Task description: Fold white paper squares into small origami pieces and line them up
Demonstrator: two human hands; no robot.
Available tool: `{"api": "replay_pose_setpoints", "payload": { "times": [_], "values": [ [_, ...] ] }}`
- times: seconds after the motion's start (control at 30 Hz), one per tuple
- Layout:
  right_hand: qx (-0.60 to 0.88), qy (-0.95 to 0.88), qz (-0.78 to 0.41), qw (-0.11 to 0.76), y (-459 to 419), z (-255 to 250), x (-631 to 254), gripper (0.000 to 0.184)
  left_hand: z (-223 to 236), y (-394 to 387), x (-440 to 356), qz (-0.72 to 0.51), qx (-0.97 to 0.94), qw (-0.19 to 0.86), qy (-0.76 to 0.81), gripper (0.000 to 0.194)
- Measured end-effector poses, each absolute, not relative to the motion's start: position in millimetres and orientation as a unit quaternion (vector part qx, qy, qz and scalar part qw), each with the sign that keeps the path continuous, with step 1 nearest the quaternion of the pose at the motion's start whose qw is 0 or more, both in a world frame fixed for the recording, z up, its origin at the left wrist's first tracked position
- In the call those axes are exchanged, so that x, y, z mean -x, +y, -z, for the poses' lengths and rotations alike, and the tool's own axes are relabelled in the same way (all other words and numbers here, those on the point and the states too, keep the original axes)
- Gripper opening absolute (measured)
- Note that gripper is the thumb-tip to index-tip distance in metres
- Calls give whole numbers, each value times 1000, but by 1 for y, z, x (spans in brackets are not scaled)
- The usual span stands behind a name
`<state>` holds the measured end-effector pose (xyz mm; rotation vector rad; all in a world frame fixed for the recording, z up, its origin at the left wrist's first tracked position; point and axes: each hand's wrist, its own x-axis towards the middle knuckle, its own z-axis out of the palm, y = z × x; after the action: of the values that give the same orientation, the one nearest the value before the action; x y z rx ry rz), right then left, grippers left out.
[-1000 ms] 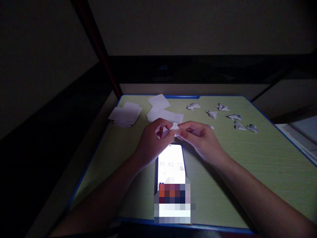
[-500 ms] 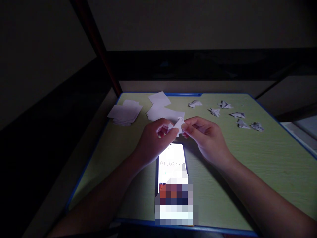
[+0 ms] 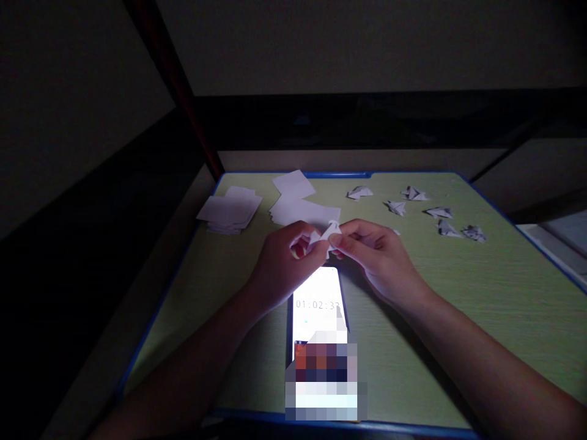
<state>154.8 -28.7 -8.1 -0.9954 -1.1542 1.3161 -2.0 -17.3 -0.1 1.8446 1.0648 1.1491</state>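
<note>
Both my hands pinch one small folded white paper (image 3: 331, 231), held above the table just beyond the phone. My left hand (image 3: 287, 260) grips its left side between thumb and fingers. On the other side, my right hand (image 3: 378, 253) presses its thumb onto the paper's right edge. Parts of the paper are hidden behind the fingers. Behind my hands lie loose white paper sheets (image 3: 293, 205), overlapping one another. Below the paper, a lit phone (image 3: 316, 293) shows a running timer, its lower part blurred out.
On the green table (image 3: 458, 318) with a blue rim, a second stack of white paper (image 3: 232, 208) lies at the back left. Several folded paper figures (image 3: 439, 212) are scattered at the back right. Beyond the table's right edge is a pale object (image 3: 557, 247).
My right thumb has shifted slightly left on the folded paper, and my hands have come a little closer together. The view has moved slightly.
</note>
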Motion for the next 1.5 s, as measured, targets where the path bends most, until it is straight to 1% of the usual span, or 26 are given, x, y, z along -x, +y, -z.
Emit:
{"api": "replay_pose_setpoints", "payload": {
  "times": [0.1, 0.17, 0.3, 0.4, 0.6, 0.8, 1.0, 1.1, 1.3, 1.5],
  "values": [
    [406, -468, -563, 547, -28, 7, -155, 15, 2, -16, 1, -452, -682, 420, 393, 7],
    [404, -463, -557, 559, -28, 6, -155, 14, 4, -15, 1, -449, -673, 446, 383, 9],
    [410, -455, -549, 568, -28, 5, -154, 15, 4, -14, 2, -441, -689, 413, 401, 14],
    [408, -450, -554, 569, -28, 5, -154, 15, 3, -15, 3, -444, -688, 403, 410, 14],
    [385, -455, -601, 533, -26, 7, -154, 15, 0, -17, 1, -437, -663, 455, 403, 11],
    [399, -460, -586, 533, -26, 8, -154, 18, -1, -17, 2, -438, -663, 456, 402, 11],
    [410, -451, -589, 531, -27, 6, -154, 22, 0, -15, 1, -460, -623, 490, 401, 7],
    [405, -457, -596, 521, -26, 9, -154, 23, -1, -13, 2, -467, -612, 490, 409, 7],
    [407, -490, -615, 465, -27, 10, -155, 22, -6, -12, 4, -480, -606, 480, 415, 9],
    [397, -498, -617, 462, -29, 10, -154, 19, -3, -12, 2, -479, -595, 492, 417, 11]
  ]
}}
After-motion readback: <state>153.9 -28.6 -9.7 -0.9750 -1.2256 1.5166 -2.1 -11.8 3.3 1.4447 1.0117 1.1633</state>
